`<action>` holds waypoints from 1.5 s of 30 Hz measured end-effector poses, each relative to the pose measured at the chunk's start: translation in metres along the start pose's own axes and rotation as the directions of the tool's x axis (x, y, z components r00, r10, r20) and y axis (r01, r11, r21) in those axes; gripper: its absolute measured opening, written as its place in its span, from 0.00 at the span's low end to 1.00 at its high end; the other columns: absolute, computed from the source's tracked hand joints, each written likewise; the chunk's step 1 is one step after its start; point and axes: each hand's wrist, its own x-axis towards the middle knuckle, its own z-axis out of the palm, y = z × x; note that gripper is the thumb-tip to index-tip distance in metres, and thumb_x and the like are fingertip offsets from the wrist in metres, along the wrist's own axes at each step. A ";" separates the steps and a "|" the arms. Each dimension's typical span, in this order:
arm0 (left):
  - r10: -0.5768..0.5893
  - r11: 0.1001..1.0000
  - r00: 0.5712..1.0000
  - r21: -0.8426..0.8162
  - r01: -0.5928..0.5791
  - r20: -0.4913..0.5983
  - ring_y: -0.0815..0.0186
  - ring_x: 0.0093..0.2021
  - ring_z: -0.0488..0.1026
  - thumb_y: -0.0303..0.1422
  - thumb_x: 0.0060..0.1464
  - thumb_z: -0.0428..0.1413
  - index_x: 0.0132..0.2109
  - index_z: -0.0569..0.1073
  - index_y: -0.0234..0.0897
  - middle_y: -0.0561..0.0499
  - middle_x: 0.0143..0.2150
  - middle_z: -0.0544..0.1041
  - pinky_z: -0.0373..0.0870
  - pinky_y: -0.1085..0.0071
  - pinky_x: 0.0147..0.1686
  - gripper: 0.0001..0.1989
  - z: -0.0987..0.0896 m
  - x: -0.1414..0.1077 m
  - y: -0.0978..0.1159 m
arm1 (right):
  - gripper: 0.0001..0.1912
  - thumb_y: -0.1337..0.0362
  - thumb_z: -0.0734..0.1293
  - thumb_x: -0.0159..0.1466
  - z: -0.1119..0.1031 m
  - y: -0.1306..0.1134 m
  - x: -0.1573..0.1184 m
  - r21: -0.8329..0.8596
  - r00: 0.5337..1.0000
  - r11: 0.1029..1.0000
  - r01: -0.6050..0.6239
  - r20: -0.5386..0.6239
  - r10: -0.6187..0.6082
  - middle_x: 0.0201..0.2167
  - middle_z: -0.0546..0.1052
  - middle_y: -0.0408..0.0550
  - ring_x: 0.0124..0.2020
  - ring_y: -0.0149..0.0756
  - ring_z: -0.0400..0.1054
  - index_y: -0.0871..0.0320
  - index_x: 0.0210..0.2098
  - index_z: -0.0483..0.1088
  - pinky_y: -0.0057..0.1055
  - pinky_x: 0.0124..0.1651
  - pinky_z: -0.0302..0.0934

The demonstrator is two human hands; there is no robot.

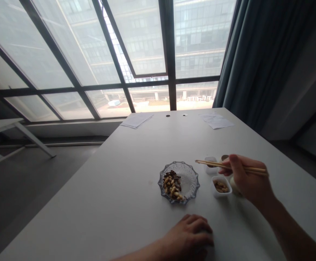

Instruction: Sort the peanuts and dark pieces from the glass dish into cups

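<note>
My right hand (248,177) holds a pair of wooden chopsticks (212,163), their tips pointing left and close together. Nothing shows between the tips, which hover between the glass plate and the small tubs. The scalloped glass plate (192,181) carries peanuts (171,186) and dark, elongated pieces (171,174) on its left half. Below the chopsticks stand a small white tub (210,171) with dark contents and a nearer tub (221,194) with brown pieces. More containers are partly hidden behind my right hand. My left hand (189,233) rests on the table, fingers loosely bent, holding nothing visible.
The white table (114,181) reaches toward the windows. Papers lie at its far left (137,120) and far right (217,120), with round holes (168,116) between them. A dark curtain (250,65) hangs on the right, and another white table (1,125) stands at left.
</note>
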 end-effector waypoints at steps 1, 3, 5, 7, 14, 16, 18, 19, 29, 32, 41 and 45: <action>-0.004 1.000 1.000 -0.003 0.004 0.007 0.56 0.68 0.77 0.33 0.71 0.67 0.57 0.77 0.45 0.49 0.64 0.82 0.70 0.62 0.71 0.11 0.000 0.000 0.000 | 0.28 0.38 0.71 0.75 -0.007 -0.001 0.004 -0.034 0.999 0.999 0.020 -0.032 -0.021 0.25 0.85 0.50 0.24 0.41 0.83 0.55 0.33 0.84 0.32 0.29 0.76; -0.015 1.000 1.000 -0.007 0.015 0.025 0.56 0.68 0.77 0.33 0.70 0.67 0.57 0.78 0.45 0.49 0.64 0.82 0.71 0.62 0.71 0.12 -0.001 0.000 0.001 | 0.28 0.39 0.71 0.75 -0.019 0.000 0.012 -0.108 0.997 0.992 0.059 -0.048 -0.064 0.25 0.85 0.49 0.24 0.41 0.82 0.55 0.32 0.83 0.32 0.30 0.76; -0.021 1.000 1.000 -0.011 0.022 0.023 0.56 0.68 0.77 0.33 0.70 0.68 0.57 0.78 0.45 0.49 0.63 0.83 0.71 0.62 0.71 0.12 -0.001 0.001 0.001 | 0.28 0.40 0.72 0.74 -0.026 0.002 0.019 -0.165 0.996 0.983 0.084 -0.011 -0.087 0.25 0.86 0.49 0.25 0.41 0.83 0.54 0.29 0.81 0.33 0.31 0.76; -0.020 1.000 1.000 -0.012 0.020 0.006 0.56 0.68 0.77 0.33 0.70 0.67 0.56 0.78 0.45 0.49 0.63 0.83 0.71 0.62 0.71 0.11 -0.001 0.001 0.001 | 0.28 0.40 0.72 0.74 -0.029 0.004 0.022 -0.179 0.996 0.980 0.090 0.033 -0.085 0.26 0.86 0.49 0.27 0.42 0.83 0.54 0.27 0.79 0.32 0.31 0.75; -0.005 1.000 1.000 -0.011 0.005 0.008 0.57 0.68 0.77 0.33 0.69 0.68 0.56 0.78 0.44 0.49 0.63 0.82 0.71 0.63 0.71 0.12 0.001 0.000 -0.001 | 0.26 0.42 0.69 0.78 -0.005 0.004 0.006 0.057 0.966 0.997 0.048 0.253 -0.061 0.29 0.86 0.51 0.29 0.40 0.82 0.55 0.35 0.84 0.33 0.33 0.75; -0.002 1.000 1.000 -0.011 0.002 -0.015 0.57 0.68 0.77 0.34 0.70 0.67 0.56 0.77 0.44 0.50 0.63 0.83 0.70 0.63 0.71 0.11 0.002 -0.001 -0.001 | 0.27 0.44 0.68 0.79 0.009 0.007 -0.002 0.106 0.918 0.991 0.078 0.380 -0.113 0.30 0.85 0.51 0.30 0.39 0.80 0.55 0.34 0.84 0.33 0.34 0.74; -0.002 1.000 1.000 -0.011 0.002 -0.016 0.57 0.68 0.77 0.34 0.71 0.67 0.56 0.77 0.44 0.50 0.63 0.82 0.70 0.63 0.71 0.10 0.001 0.000 0.000 | 0.27 0.46 0.67 0.81 0.023 0.011 -0.009 0.133 0.860 0.983 0.126 0.480 -0.175 0.32 0.84 0.51 0.33 0.38 0.79 0.56 0.33 0.83 0.33 0.37 0.73; -0.006 1.000 1.000 -0.011 0.006 -0.006 0.57 0.68 0.76 0.34 0.71 0.66 0.56 0.77 0.44 0.50 0.63 0.82 0.70 0.62 0.71 0.10 0.001 0.000 0.000 | 0.27 0.46 0.67 0.81 0.029 0.013 -0.012 0.141 0.834 0.979 0.149 0.514 -0.201 0.33 0.84 0.51 0.33 0.38 0.78 0.56 0.33 0.83 0.33 0.38 0.72; -0.028 0.999 0.998 -0.023 0.029 0.063 0.54 0.70 0.76 0.33 0.71 0.67 0.57 0.77 0.45 0.48 0.63 0.82 0.69 0.59 0.71 0.11 -0.002 0.003 0.001 | 0.26 0.46 0.66 0.81 0.050 0.018 -0.025 0.175 0.744 0.959 0.224 0.604 -0.284 0.35 0.86 0.52 0.34 0.38 0.79 0.57 0.36 0.84 0.33 0.40 0.70; -0.027 0.999 0.996 -0.021 0.029 0.089 0.53 0.70 0.75 0.33 0.70 0.67 0.57 0.77 0.45 0.48 0.63 0.82 0.70 0.59 0.71 0.13 -0.003 0.003 0.000 | 0.29 0.46 0.64 0.82 0.050 0.019 -0.026 0.133 0.766 0.969 0.207 0.594 -0.245 0.32 0.86 0.51 0.33 0.39 0.79 0.57 0.34 0.83 0.34 0.39 0.72; -0.006 1.000 1.000 -0.027 0.007 0.027 0.56 0.69 0.76 0.34 0.72 0.66 0.57 0.78 0.45 0.49 0.64 0.82 0.70 0.62 0.72 0.10 -0.003 0.002 0.001 | 0.23 0.42 0.74 0.75 -0.027 -0.017 0.005 0.003 0.980 1.000 0.028 0.199 -0.028 0.32 0.89 0.53 0.30 0.47 0.87 0.55 0.38 0.88 0.35 0.32 0.82; -0.023 0.999 0.997 -0.035 0.026 0.068 0.55 0.69 0.76 0.32 0.69 0.67 0.57 0.77 0.45 0.48 0.64 0.82 0.70 0.60 0.72 0.13 -0.005 0.002 0.003 | 0.24 0.38 0.78 0.69 -0.068 -0.032 0.013 -0.081 1.000 0.997 0.019 -0.002 -0.019 0.23 0.86 0.50 0.20 0.49 0.83 0.51 0.32 0.88 0.37 0.21 0.80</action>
